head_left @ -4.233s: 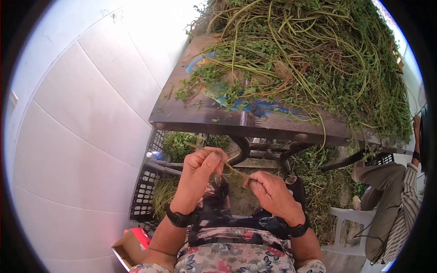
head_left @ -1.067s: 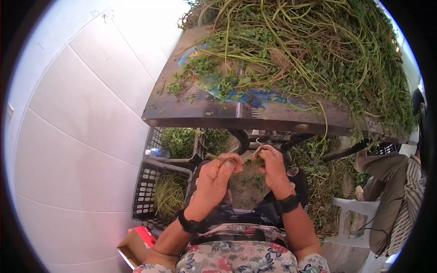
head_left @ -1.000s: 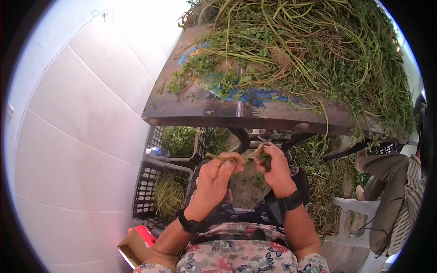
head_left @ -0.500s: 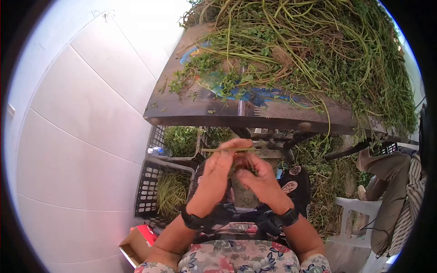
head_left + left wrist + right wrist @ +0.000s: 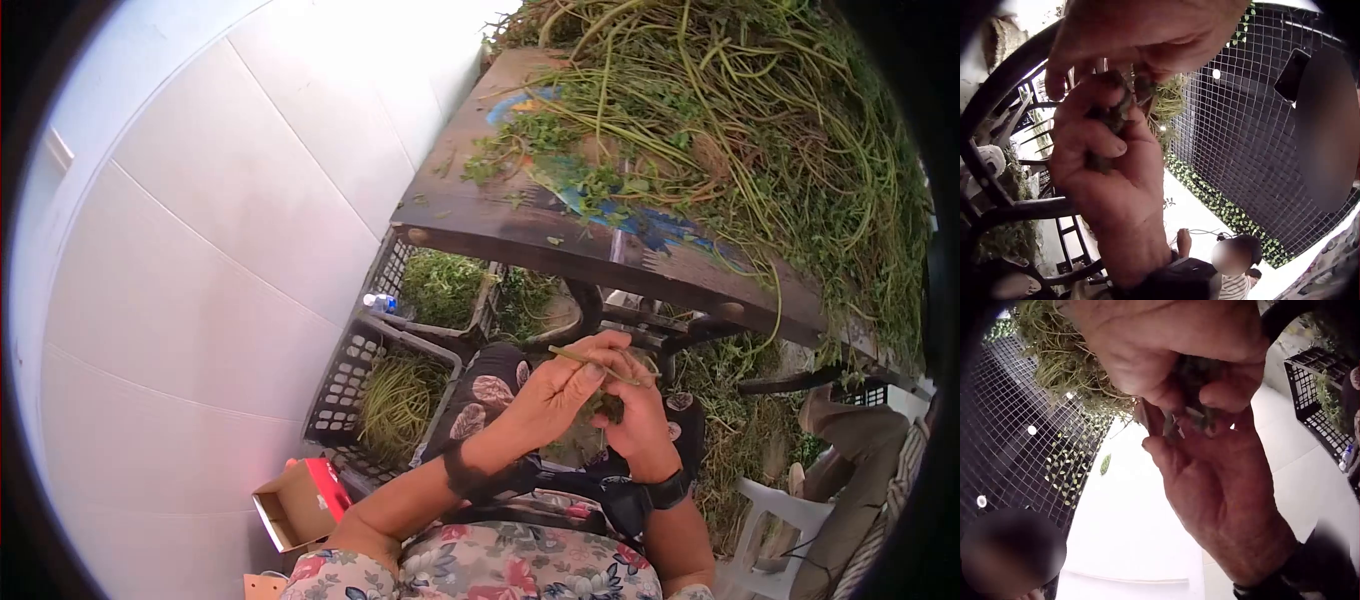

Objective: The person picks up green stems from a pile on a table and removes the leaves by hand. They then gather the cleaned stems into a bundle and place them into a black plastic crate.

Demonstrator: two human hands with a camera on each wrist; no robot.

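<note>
In the head view my left hand pinches a thin green stem between thumb and fingers, its cut-looking end poking out to the left. Close beside it, on the right, my right hand holds a small dark clump of leaves in its curled fingers. The two hands meet over the lap, below the table's front edge. From the left wrist, the right hand's fingers show bent around the leaves. The right wrist view has the left hand palm up under the right hand; fingers partly cover the stem there.
A heap of long leafy stems covers much of the wooden table. Left of the knees stand a black crate of bare stems and, behind it, a crate of leafy greens. A red box, a white chair and a seated person flank me.
The hands first stretched a stem between them; they have come together, and the right hand has gathered leaves. The head view has turned, shifting table and crates rightward.
</note>
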